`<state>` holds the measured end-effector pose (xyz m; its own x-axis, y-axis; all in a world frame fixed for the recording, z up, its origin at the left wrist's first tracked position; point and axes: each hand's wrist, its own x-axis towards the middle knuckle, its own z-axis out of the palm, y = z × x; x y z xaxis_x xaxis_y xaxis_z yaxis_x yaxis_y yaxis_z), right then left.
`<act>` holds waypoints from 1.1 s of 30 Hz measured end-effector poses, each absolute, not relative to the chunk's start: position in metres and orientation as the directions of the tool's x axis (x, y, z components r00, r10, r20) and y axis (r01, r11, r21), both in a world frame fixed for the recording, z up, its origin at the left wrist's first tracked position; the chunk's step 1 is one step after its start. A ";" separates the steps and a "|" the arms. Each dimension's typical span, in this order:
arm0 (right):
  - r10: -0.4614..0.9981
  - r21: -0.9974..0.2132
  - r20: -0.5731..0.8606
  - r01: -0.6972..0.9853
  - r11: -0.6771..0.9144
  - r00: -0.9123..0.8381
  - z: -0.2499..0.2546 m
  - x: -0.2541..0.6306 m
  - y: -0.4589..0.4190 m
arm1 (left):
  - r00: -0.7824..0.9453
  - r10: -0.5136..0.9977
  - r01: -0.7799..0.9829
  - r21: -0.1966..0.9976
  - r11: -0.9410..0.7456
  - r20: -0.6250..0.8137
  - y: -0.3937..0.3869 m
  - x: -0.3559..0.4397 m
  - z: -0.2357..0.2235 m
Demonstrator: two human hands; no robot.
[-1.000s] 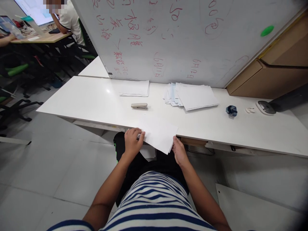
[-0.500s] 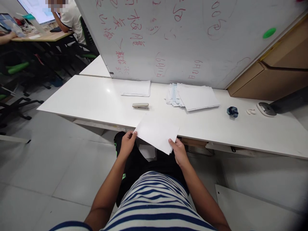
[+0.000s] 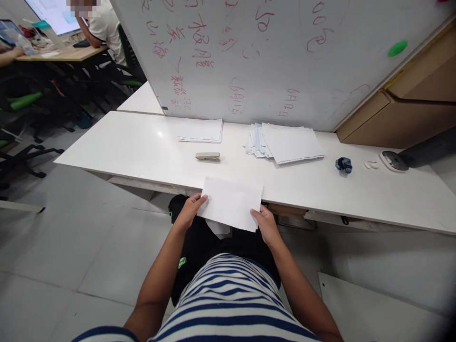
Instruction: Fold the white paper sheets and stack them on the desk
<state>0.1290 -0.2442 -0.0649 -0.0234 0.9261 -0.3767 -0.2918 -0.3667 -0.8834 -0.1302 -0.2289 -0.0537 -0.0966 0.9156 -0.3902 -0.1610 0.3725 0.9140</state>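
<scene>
A few sheets of white paper [image 3: 231, 202] are stretched between my hands over the desk's front edge. My left hand [image 3: 190, 209] pinches their left side, thumb on top. On the right side, my right hand [image 3: 264, 222] grips them the same way, and more than one layer shows at the lower right corner. Beyond the sheets lies a beige stapler [image 3: 208, 156] on the white desk [image 3: 142, 147]. A thin paper stack [image 3: 201, 130] is behind the stapler, and a larger, looser paper pile [image 3: 295, 145] is to its right.
A whiteboard [image 3: 228, 61] with red writing rises along the desk's back. At right are a dark blue object [image 3: 344, 165], a small white item [image 3: 371, 165], a grey-and-white device [image 3: 394, 161] and cardboard boxes [image 3: 388, 118]. More paper [image 3: 219, 229] shows below the held sheets. A person [image 3: 103, 33] sits at back left.
The held sheets have turned so that their edges lie nearly level, with the left side now lower. My left thumb reaches further onto the paper.
</scene>
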 end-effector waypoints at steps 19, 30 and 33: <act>0.980 -0.974 -0.194 -0.109 -0.199 -0.051 -0.067 0.133 -0.244 | 0.143 0.847 -0.384 0.760 0.525 -0.513 -0.241 -0.117 -0.050; 0.988 -0.993 0.060 0.113 0.044 0.140 0.009 0.150 -0.205 | 0.037 0.994 0.102 0.990 0.099 -0.103 -0.206 -0.112 0.028; 0.980 -0.986 0.107 0.144 0.083 0.166 0.008 0.147 -0.184 | -0.020 1.000 0.277 0.961 0.016 -0.011 -0.182 -0.108 0.032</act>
